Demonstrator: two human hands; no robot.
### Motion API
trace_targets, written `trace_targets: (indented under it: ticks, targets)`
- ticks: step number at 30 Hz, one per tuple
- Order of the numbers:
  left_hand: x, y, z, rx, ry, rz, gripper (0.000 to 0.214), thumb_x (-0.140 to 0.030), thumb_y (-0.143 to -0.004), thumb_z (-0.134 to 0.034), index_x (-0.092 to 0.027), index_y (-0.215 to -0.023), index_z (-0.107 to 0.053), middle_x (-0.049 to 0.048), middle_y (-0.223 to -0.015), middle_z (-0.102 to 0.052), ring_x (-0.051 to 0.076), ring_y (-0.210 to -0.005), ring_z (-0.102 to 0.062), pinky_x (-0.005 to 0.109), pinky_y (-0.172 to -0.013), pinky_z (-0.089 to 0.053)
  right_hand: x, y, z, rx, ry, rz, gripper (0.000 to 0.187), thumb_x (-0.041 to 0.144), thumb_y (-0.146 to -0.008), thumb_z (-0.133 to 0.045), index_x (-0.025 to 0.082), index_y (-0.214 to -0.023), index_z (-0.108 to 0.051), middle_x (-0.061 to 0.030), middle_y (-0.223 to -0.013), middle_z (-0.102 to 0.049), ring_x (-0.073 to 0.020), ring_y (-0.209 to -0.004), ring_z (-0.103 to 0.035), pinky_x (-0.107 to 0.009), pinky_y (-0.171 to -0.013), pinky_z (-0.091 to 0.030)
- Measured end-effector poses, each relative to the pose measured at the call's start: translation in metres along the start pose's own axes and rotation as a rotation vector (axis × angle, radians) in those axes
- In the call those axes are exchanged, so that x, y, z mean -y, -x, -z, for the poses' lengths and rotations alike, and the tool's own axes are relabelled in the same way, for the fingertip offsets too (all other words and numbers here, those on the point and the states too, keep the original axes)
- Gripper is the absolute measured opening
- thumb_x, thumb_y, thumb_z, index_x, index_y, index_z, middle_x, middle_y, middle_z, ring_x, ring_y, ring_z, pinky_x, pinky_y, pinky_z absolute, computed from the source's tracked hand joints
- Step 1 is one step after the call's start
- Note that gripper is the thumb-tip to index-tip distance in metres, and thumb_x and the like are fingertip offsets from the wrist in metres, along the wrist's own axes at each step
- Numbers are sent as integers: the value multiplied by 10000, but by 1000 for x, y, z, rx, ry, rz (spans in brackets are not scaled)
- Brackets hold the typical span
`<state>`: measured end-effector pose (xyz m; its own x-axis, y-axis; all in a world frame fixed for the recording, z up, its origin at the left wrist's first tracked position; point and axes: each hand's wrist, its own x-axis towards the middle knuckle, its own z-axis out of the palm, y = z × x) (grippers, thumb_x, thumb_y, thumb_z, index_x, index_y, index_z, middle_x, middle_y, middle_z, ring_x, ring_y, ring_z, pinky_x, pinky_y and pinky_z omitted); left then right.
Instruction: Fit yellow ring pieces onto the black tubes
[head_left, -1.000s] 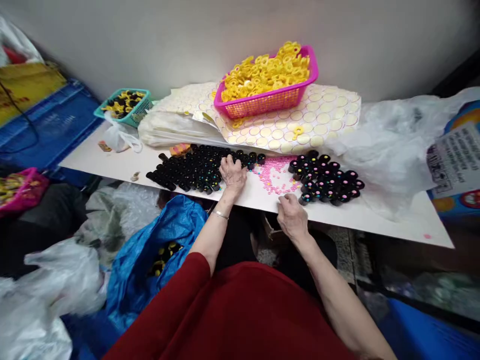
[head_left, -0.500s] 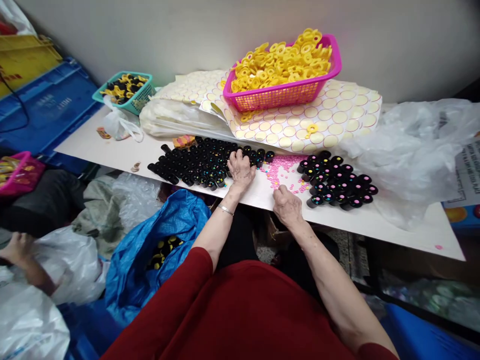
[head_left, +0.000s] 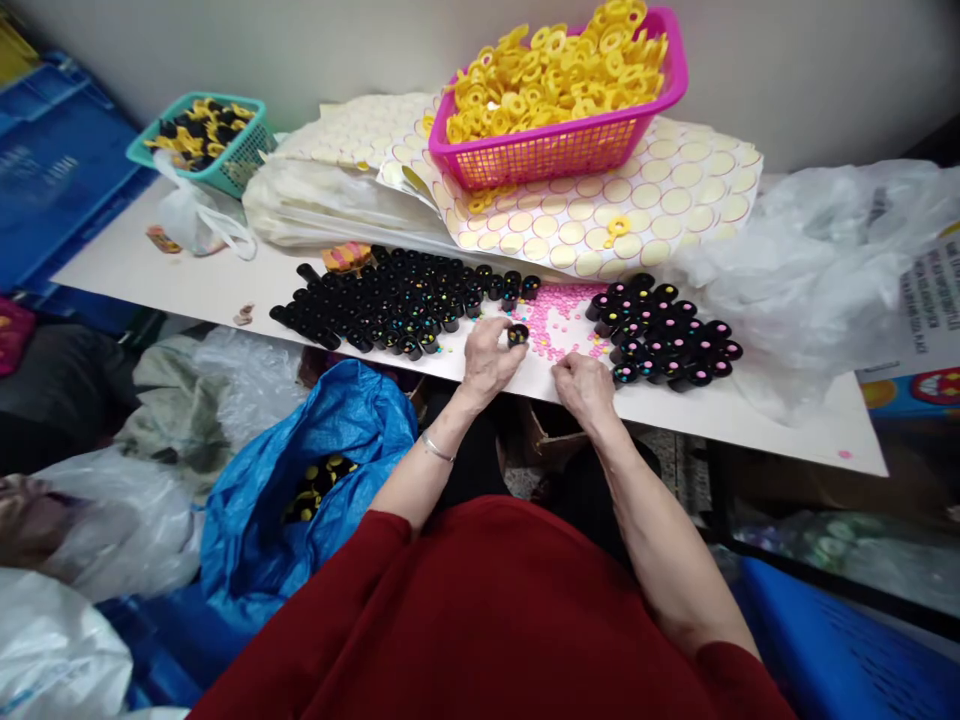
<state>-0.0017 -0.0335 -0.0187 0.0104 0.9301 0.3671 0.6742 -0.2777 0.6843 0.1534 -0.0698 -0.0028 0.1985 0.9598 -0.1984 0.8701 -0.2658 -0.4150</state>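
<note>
Plain grey wall (head_left: 300, 40) behind a white tabletop (head_left: 150, 275), blue crate (head_left: 52, 170) at left, plastic bags (head_left: 240, 375) underneath.

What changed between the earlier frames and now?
The left hand drew back from the left cluster of black plastic cylinders toward the white table's near edge and now holds one small black cylinder in its fingers. The right hand stayed by the scattered pink discs; the pink mesh basket kept its place.

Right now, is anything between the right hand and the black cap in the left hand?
Nothing visible blocks it. The left hand pinches the black cap over the white board; the right hand sits beside it, with only bare board and a few flat pink discs in the gap.
</note>
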Motion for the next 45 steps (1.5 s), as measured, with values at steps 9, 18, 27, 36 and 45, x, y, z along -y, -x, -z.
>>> trace_targets:
  ticks: [9, 18, 27, 36, 45]
  targets:
    - [4, 34, -22, 167, 185, 77, 327, -255, -645, -727, -201, -959, -655, 29, -945, -669, 181, -918, -592, 310, -852, -480, -10, 12, -18, -176, 60, 218, 235, 209, -839, -428, 153, -858, -655, -103, -914, -632, -179, -730, -538, -279, -614, -328]
    - [-6, 37, -28, 186, 82, 28, 288, -300, -652, -735, -232, -927, -681, 16, -935, -687, 184, -931, -599, 342, -869, -448, -11, 8, -5, -275, -145, 448, 222, 243, -888, -397, 195, -872, -614, -63, -850, -587, -183, -808, -534, -284, -749, -405]
    - [-9, 38, -32, 210, 34, 29, 296, -261, -673, -694, -243, -969, -678, 19, -972, -683, 195, -1012, -572, 359, -892, -410, -5, 4, 7, -171, 148, 614, 284, 227, -893, -396, 172, -848, -670, -77, -828, -583, -198, -805, -469, -296, -706, -350]
    - [-6, 38, -31, 218, 28, -15, 225, -260, -704, -669, -243, -928, -676, -3, -902, -675, 182, -968, -570, 350, -884, -406, 10, -3, 18, -29, 246, 697, 152, 194, -778, -513, 147, -748, -655, -82, -750, -545, -202, -772, -448, -303, -631, -302]
    - [-9, 39, -31, 167, 26, 18, 333, -390, -630, -771, -248, -919, -685, 19, -927, -687, 195, -951, -581, 352, -872, -415, -32, 7, -9, -333, -375, 346, 170, 265, -814, -484, 193, -862, -630, -46, -805, -585, -188, -750, -547, -326, -717, -443]
